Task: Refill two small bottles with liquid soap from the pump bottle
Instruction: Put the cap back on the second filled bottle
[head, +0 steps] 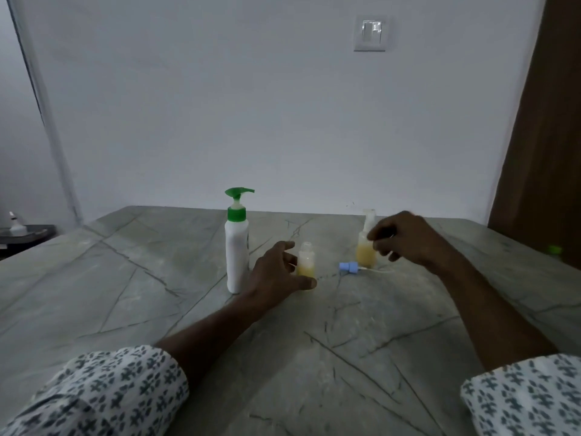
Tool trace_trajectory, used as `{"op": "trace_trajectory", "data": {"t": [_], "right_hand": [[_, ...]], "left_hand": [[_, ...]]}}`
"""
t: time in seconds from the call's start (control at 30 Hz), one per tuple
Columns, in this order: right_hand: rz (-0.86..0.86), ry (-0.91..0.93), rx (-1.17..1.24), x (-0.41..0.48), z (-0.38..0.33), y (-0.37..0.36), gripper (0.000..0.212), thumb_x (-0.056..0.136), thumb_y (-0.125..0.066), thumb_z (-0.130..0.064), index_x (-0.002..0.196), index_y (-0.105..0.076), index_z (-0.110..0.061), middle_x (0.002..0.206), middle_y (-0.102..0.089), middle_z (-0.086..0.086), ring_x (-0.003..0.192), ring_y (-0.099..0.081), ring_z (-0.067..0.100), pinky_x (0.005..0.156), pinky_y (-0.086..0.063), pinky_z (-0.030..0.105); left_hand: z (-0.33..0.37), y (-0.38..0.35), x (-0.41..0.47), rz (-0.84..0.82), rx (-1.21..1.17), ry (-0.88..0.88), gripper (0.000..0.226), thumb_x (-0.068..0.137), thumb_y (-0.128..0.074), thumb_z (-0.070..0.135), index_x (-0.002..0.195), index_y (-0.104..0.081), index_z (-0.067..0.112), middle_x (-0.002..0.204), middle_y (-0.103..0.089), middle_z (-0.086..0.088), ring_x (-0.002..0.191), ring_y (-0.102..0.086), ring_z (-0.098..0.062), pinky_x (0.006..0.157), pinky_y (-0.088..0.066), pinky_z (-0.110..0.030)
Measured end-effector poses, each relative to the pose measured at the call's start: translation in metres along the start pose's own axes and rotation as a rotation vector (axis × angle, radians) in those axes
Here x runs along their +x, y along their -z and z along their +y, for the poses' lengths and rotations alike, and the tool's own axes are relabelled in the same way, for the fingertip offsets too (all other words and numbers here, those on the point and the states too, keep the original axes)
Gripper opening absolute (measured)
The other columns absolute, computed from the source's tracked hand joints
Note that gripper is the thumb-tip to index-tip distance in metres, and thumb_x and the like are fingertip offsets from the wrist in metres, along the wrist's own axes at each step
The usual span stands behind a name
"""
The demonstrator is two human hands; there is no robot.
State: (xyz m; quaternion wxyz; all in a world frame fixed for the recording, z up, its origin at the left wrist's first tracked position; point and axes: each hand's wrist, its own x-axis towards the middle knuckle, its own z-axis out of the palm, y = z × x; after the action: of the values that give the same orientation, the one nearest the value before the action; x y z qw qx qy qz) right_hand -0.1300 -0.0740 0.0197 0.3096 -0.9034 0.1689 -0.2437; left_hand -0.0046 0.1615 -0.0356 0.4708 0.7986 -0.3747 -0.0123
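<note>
On the veined stone worktop (125,278), one white pump bottle (236,256) stands upright, green spout pointing right. Left hand (276,275), grip spread, cups an uncapped small bottle (306,261), upright, yellow soap in its lower half. A blue cap (348,267) lies sideways. Right hand (405,239), fingers loosely curled, beside the second small bottle (366,247), capped, about half full.

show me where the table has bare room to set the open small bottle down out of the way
Bare stone lies left of the pump bottle, and across the near table between the two forearms. It is crowded mid-table: the left hand cups the open small bottle, with the blue cap and the second small bottle by the right hand.
</note>
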Motion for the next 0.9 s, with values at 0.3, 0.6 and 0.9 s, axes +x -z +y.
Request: {"op": "trace_trajectory", "data": {"t": [0.3, 0.6, 0.9], "right_hand": [[-0.152, 0.194, -0.611, 0.017, 0.026, -0.069, 0.027, 0.098, -0.053, -0.035, 0.116, -0.068, -0.022, 0.120, -0.068, 0.003, 0.111, -0.062, 0.022, 0.086, -0.048, 0.032], [0.379, 0.282, 0.375, 0.011, -0.036, -0.047, 0.005, 0.087, -0.070, -0.014, 0.090, -0.066, -0.017, 0.085, -0.073, 0.006, 0.080, -0.071, 0.020, 0.072, -0.056, 0.025], [0.297, 0.332, 0.864, -0.012, -0.077, -0.046, 0.020, 0.087, -0.063, 0.009, 0.098, -0.066, -0.007, 0.100, -0.071, 0.025, 0.089, -0.074, 0.029, 0.081, -0.060, 0.036]], "left_hand": [[-0.007, -0.004, 0.004, -0.023, -0.016, -0.004, 0.086, 0.070, -0.085, 0.027, 0.143, -0.039, 0.022, 0.112, -0.066, 0.004, 0.095, -0.065, -0.008, 0.076, -0.051, -0.016], [-0.006, -0.003, 0.004, -0.020, 0.001, 0.022, 0.077, 0.073, -0.083, 0.030, 0.138, -0.042, 0.025, 0.106, -0.067, 0.008, 0.088, -0.063, -0.004, 0.065, -0.042, -0.011], [-0.003, -0.002, 0.005, -0.051, 0.021, 0.052, 0.083, 0.076, -0.081, 0.028, 0.143, -0.032, 0.022, 0.122, -0.064, 0.000, 0.102, -0.061, -0.013, 0.087, -0.047, -0.024]]}}
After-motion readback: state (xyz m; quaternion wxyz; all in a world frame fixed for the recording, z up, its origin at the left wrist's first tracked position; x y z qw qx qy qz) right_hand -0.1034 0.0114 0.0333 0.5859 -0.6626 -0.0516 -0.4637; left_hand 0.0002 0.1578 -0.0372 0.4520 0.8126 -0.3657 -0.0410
